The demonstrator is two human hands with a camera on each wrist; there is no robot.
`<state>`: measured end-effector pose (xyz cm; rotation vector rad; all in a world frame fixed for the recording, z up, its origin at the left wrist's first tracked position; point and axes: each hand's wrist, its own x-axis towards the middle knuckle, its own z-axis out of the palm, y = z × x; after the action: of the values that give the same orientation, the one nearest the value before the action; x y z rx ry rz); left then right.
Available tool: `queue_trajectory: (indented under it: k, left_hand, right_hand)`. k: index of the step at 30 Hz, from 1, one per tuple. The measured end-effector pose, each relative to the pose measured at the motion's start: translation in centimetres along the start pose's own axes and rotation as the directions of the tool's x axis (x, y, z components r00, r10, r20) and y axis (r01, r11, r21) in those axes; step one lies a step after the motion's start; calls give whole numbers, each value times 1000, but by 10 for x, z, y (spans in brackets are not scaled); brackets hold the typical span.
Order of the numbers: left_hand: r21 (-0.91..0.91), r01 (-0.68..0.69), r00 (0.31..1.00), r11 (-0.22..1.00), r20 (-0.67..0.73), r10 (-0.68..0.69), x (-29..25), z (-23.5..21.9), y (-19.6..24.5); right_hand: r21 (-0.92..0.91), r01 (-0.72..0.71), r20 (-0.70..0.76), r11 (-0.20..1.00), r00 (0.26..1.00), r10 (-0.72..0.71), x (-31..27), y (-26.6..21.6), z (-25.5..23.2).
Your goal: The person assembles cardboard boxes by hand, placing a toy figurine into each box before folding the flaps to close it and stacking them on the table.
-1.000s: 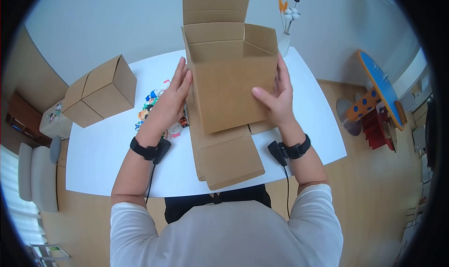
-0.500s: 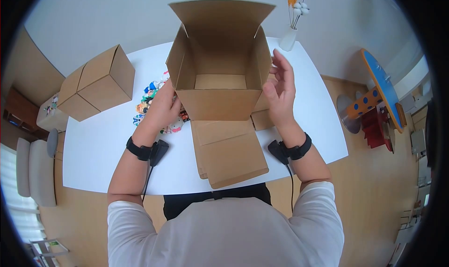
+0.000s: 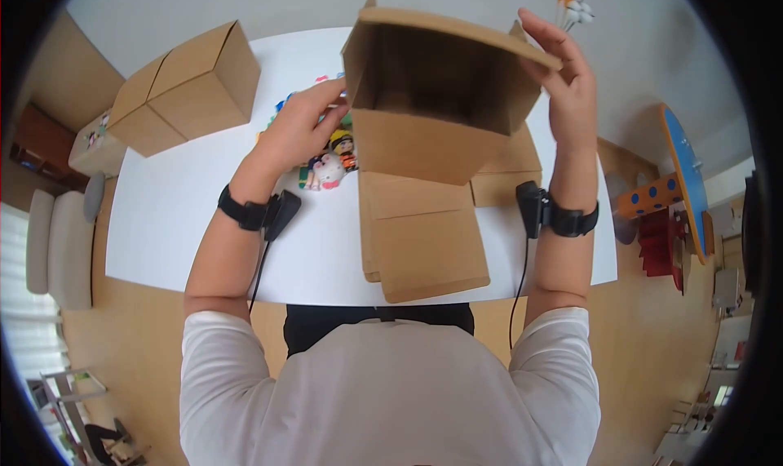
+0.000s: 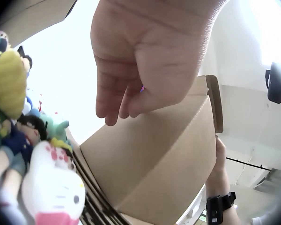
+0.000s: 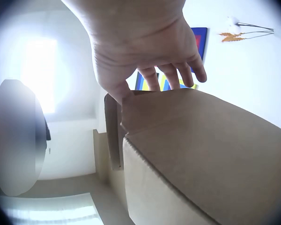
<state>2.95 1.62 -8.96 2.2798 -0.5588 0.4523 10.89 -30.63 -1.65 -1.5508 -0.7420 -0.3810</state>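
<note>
An upright cardboard box (image 3: 420,144) stands mid-table, its dark inside facing me and its lid (image 3: 465,32) folded part way over the opening. Beside its left wall is my left hand (image 3: 298,130), fingers loosely bent and holding nothing; in the left wrist view the fingertips overlap the box wall (image 4: 164,154). At the lid's right corner is my right hand (image 3: 577,99), thumb against the cardboard edge and fingers extended past it. Small toy figures (image 3: 328,170) lie under and beside the left hand, among them a white cat figure (image 4: 56,183) with a pink base.
Flattened cardboard (image 3: 432,250) lies in front of the box, overhanging none of its sides. Another cardboard piece (image 3: 510,168) is at its right. A closed cardboard box (image 3: 204,82) stands at the back left. Dried flowers (image 3: 577,11) show behind the right hand.
The box has turned from lying across my hands to standing with its opening toward me. Its lid has come forward over the opening. My right hand has risen to the lid's corner.
</note>
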Motion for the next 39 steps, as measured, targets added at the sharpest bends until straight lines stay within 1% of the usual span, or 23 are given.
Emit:
queue_trajectory:
  k: [1,3,4,5,6,8,10,11,13,14,15,16,18,19,22,25,28,31,33,35,37,38,39]
  left_hand:
    - [-51,41,999,998,2,-41,1,-3,-6]
    - [32,73,997,997,24,-74,2,-13,-13]
    - [71,84,996,994,34,-87,2,-19,-13]
    - [48,206,976,977,64,-209,2,-25,-9]
    - [98,226,965,969,112,-237,1,-29,-12]
    - [198,258,933,946,204,-297,1,-37,-15]
    - [221,319,876,922,302,-376,0,-39,-5]
    - [234,346,843,908,348,-411,-3,-38,2]
    - [314,253,876,915,328,-355,-12,-28,7]
    - [352,201,892,914,319,-319,-14,-23,12]
    - [381,250,832,890,387,-398,-15,-19,19]
    - [431,214,842,877,374,-389,-18,-13,20]
    - [528,147,858,836,352,-373,-27,3,13]
    - [522,130,846,843,384,-369,-28,8,12]
    - [552,141,846,822,364,-390,-33,17,13]
    - [569,143,833,810,373,-409,-30,20,15]
    - [577,124,806,807,416,-422,-27,16,11]
    - [401,-10,877,916,443,-185,-31,-9,12]
    - [216,121,837,969,502,-216,-21,-46,57]
    - [-27,108,824,994,562,-74,-21,-70,82]
    - [-218,-120,854,969,476,212,-17,-75,98]
    - [-301,-235,843,924,410,348,-15,-75,106]
    - [-196,-274,879,942,346,327,-12,-72,118]
  right_hand:
    - [19,-34,21,999,999,34,5,5,-2]
    - [47,-92,58,995,994,89,18,16,-7]
    - [102,-150,25,983,989,149,25,27,-13]
    - [157,-206,-5,966,978,210,31,39,-17]
    - [212,-260,-30,942,962,272,37,51,-21]
    - [248,-275,-9,929,958,286,46,51,-19]
    - [262,-274,4,925,959,283,54,47,-11]
    - [240,-292,-31,926,951,308,55,42,-6]
    - [193,-324,-104,926,932,348,56,33,5]
    - [199,-325,-101,924,931,350,59,37,2]
    - [203,-327,-99,923,931,351,63,49,-3]
    - [205,-328,-98,922,930,353,66,57,-7]
    - [325,-360,-27,875,921,389,69,63,-10]
    - [384,-379,11,842,914,406,69,63,-8]
    - [527,-520,163,672,838,522,64,61,-1]
    - [501,-510,84,699,833,547,58,54,9]
    - [552,-443,51,707,864,501,51,42,20]
    - [568,-402,12,718,877,481,40,33,26]
    - [568,-387,-8,726,879,476,34,29,27]
    - [569,-374,-28,732,881,472,29,24,27]
    - [567,-364,-47,739,881,470,25,22,26]
    - [567,-356,-55,743,883,466,24,21,25]
    - [563,-353,-62,748,884,463,21,19,24]
